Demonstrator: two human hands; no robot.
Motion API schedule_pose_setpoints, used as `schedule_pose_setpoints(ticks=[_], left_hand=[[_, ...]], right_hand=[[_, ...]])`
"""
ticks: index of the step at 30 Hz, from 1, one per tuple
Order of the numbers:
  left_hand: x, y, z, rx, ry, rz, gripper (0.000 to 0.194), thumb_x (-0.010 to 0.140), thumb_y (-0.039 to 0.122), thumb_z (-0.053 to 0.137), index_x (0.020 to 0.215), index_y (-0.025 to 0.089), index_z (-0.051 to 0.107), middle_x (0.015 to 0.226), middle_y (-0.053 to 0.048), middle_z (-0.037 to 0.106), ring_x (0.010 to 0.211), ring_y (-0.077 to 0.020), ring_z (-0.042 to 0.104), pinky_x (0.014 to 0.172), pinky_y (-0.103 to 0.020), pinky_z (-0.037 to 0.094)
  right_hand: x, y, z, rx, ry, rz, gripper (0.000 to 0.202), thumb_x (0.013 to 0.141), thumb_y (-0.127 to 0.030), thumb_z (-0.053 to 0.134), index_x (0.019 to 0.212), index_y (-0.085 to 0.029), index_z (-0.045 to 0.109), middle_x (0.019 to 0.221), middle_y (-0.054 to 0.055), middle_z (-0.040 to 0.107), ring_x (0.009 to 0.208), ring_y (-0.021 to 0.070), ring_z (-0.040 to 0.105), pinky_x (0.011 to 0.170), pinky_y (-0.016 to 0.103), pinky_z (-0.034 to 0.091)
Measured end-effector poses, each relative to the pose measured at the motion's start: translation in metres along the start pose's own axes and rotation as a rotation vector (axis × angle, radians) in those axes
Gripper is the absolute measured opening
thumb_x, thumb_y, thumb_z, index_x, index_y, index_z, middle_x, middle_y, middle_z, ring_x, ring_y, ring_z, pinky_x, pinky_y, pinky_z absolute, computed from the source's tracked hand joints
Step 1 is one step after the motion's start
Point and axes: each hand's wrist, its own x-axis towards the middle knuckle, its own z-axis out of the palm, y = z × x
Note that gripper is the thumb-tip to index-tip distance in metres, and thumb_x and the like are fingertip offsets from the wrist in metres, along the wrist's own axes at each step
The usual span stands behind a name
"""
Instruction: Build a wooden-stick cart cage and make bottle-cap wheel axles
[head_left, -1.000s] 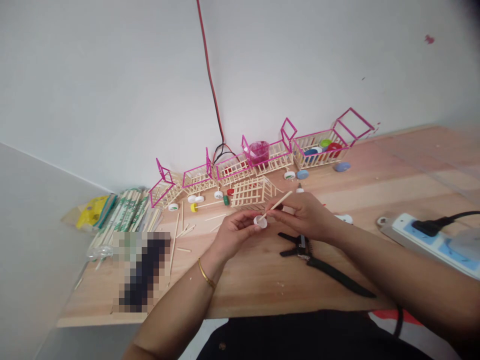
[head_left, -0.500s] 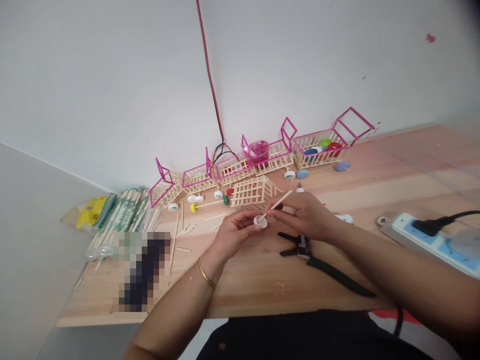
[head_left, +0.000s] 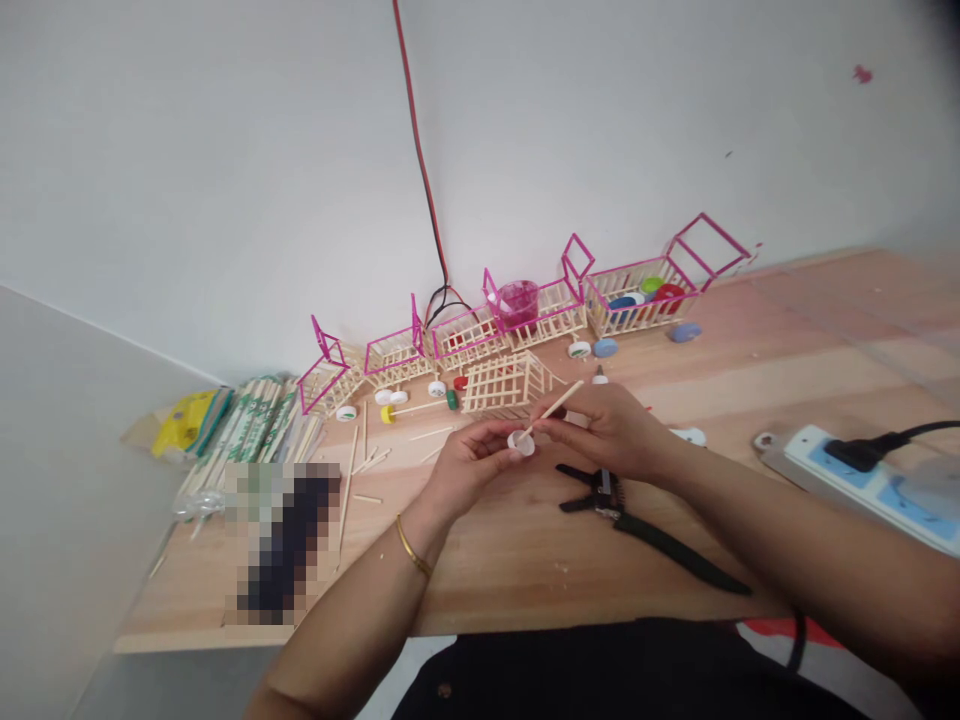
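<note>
Between the fingertips of my left hand (head_left: 472, 465) is a white bottle cap (head_left: 521, 444), its hollow side facing up towards me. My right hand (head_left: 600, 430) pinches a thin wooden stick (head_left: 559, 403), whose lower end reaches into the cap. Just beyond the hands stands a small frame of bare wooden sticks (head_left: 499, 385). Black-handled cutters (head_left: 607, 495) lie on the table under my right forearm. Behind my right hand the tip of a glue bottle (head_left: 600, 375) shows; the rest is hidden.
Several stick carts with pink rims (head_left: 394, 357) line the wall, the rightmost cart (head_left: 637, 300) holding coloured caps. A stick axle with a yellow cap (head_left: 387, 414) lies before them. Bundled sticks (head_left: 251, 425) and loose sticks (head_left: 349, 495) are left; a power strip (head_left: 862, 480) is right.
</note>
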Motion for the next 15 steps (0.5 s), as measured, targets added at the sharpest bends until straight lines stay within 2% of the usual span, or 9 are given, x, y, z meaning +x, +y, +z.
schedule_pose_setpoints(ticks=[15], left_hand=[[0.0003,0.0000,0.0000,-0.003,0.010,-0.006,0.031,0.065,0.020,0.079,0.094,0.019,0.070,0.092,-0.004,0.073,0.084,-0.0158,0.067,0.082,-0.031,0.050]], right_hand=[[0.0005,-0.0006,0.0003,-0.001,0.004,-0.013,0.009,0.086,-0.024,0.058,0.083,-0.018,0.065,0.070,0.001,0.068,0.063,0.0128,0.060,0.060,0.023,0.044]])
